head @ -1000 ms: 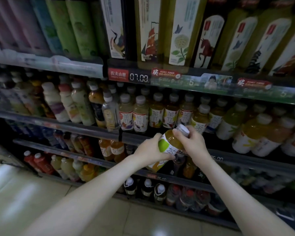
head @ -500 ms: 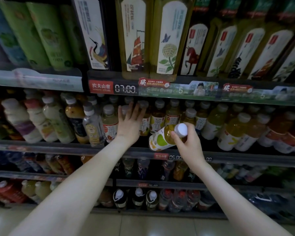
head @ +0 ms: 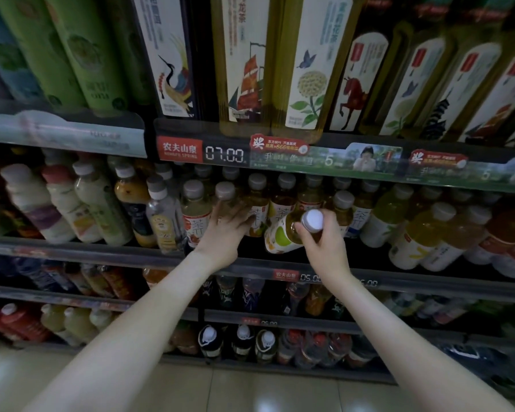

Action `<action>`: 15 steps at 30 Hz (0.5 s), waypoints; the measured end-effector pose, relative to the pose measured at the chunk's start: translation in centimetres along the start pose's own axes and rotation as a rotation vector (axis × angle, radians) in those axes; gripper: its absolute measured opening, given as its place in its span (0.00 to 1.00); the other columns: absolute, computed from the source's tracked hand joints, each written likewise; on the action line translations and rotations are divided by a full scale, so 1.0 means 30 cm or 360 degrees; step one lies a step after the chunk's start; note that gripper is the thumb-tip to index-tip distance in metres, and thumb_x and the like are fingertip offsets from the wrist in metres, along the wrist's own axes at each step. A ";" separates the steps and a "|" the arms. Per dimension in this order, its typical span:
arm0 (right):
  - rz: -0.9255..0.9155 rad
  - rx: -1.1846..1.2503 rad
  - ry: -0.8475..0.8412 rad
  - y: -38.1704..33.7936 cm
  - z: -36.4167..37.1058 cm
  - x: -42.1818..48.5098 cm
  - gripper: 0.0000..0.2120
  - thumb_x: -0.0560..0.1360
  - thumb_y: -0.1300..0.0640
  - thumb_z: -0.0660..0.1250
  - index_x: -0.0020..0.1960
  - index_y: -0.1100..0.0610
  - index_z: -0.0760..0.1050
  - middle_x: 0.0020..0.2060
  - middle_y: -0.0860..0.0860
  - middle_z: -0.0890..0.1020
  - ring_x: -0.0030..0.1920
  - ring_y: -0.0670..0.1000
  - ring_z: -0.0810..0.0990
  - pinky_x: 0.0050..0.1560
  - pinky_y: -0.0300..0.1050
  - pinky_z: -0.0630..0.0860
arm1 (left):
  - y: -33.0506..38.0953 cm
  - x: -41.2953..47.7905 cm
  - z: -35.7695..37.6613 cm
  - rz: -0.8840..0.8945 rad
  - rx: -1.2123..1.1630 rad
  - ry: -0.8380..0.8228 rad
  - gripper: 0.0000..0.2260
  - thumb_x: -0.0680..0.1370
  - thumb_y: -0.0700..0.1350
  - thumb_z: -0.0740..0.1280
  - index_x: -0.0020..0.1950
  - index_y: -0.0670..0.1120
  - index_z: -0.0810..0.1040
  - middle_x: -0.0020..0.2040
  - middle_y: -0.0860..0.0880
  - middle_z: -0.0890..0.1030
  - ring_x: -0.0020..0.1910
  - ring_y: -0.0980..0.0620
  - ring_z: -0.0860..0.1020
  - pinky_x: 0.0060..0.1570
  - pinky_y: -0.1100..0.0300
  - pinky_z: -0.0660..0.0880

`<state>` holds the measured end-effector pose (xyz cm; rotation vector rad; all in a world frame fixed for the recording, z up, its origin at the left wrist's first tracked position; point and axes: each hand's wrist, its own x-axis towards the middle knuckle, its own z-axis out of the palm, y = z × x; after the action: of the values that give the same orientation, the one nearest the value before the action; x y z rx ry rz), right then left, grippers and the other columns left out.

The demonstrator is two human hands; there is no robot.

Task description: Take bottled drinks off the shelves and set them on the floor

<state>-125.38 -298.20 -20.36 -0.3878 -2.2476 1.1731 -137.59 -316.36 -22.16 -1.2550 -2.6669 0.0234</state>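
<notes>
My right hand grips a tea bottle with a white cap and a green-apple label, tilted with its cap toward me, in front of the middle shelf. My left hand reaches into that shelf, its fingers closing round a tea bottle with a grey cap in the front row; the hand hides most of that bottle. More tea bottles stand in rows right behind both hands.
Tall flat-sided bottles fill the shelf above, over a price strip. Milky and juice bottles stand at left, yellow drinks at right. Two lower shelves hold more bottles. Pale floor tiles lie below.
The view has tipped up toward the shelves. My left hand let go of the apple-label bottle, reached into the middle shelf and now curls round another bottle. My right hand keeps the first bottle.
</notes>
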 end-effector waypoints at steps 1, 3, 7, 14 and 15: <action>0.0009 0.0010 -0.0023 0.000 0.013 0.005 0.13 0.76 0.53 0.69 0.56 0.51 0.67 0.48 0.47 0.74 0.50 0.48 0.74 0.48 0.35 0.70 | -0.001 -0.012 0.002 -0.0017 -0.0115 0.0079 0.29 0.78 0.41 0.61 0.78 0.47 0.55 0.78 0.45 0.56 0.78 0.45 0.48 0.69 0.42 0.31; -0.0031 0.0004 -0.0086 -0.012 0.047 0.012 0.13 0.76 0.52 0.69 0.56 0.53 0.68 0.49 0.48 0.75 0.51 0.48 0.74 0.49 0.38 0.70 | 0.009 -0.028 -0.010 -0.0019 -0.0332 0.0139 0.32 0.78 0.49 0.64 0.78 0.47 0.53 0.76 0.46 0.61 0.76 0.45 0.54 0.72 0.43 0.37; -0.0196 -0.0099 -0.0214 -0.067 0.134 0.004 0.17 0.75 0.51 0.69 0.60 0.56 0.71 0.51 0.47 0.74 0.52 0.46 0.73 0.49 0.38 0.70 | 0.067 -0.024 -0.040 -0.0098 -0.0641 0.0087 0.41 0.73 0.59 0.69 0.78 0.47 0.53 0.72 0.47 0.67 0.68 0.45 0.63 0.64 0.51 0.61; -0.0341 -0.0020 -0.0751 -0.106 0.141 0.091 0.18 0.79 0.46 0.59 0.66 0.52 0.70 0.59 0.49 0.74 0.61 0.49 0.73 0.57 0.40 0.70 | 0.037 -0.102 -0.022 -0.0469 -0.1063 0.0324 0.34 0.70 0.54 0.74 0.70 0.41 0.65 0.65 0.43 0.74 0.64 0.43 0.69 0.56 0.59 0.63; -0.0282 -0.0130 -0.0705 -0.090 0.143 0.126 0.20 0.80 0.46 0.57 0.69 0.51 0.68 0.64 0.51 0.71 0.65 0.52 0.70 0.61 0.45 0.70 | 0.037 -0.113 -0.021 -0.0485 -0.1113 0.0325 0.35 0.71 0.55 0.74 0.71 0.42 0.65 0.66 0.44 0.73 0.66 0.44 0.68 0.59 0.59 0.63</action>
<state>-130.97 -300.69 -18.75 0.0517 -2.6478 1.1617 -134.53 -318.28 -22.22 -0.8945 -2.7259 -1.0936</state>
